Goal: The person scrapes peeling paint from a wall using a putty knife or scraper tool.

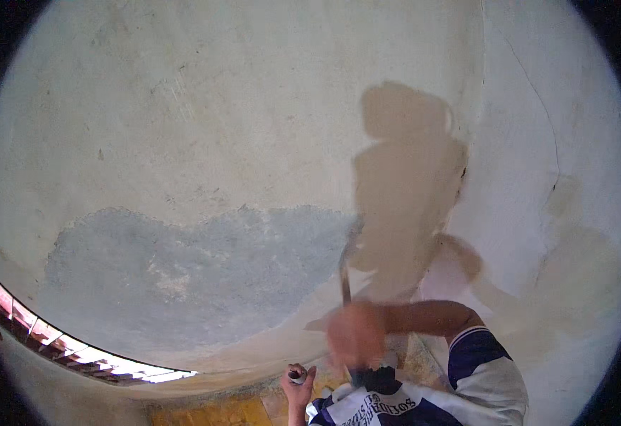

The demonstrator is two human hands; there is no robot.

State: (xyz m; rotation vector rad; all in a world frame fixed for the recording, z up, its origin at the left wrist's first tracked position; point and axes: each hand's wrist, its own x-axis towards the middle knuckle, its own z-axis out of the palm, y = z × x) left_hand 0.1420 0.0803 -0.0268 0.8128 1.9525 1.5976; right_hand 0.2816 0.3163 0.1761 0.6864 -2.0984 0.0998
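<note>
Your right hand (356, 335) is raised before the wall (204, 106), motion-blurred, elbow bent out right; looks closed on a narrow tool (346, 285) pointing up near the grey patch (254, 263), finger detail unclear. Your left hand (301, 391) sits low, fingers curled round a small tube (297, 378)

The wall (232, 121) is cream, its patch (254, 248) mottled grey, the shirt (495, 383) white and navy.
</note>
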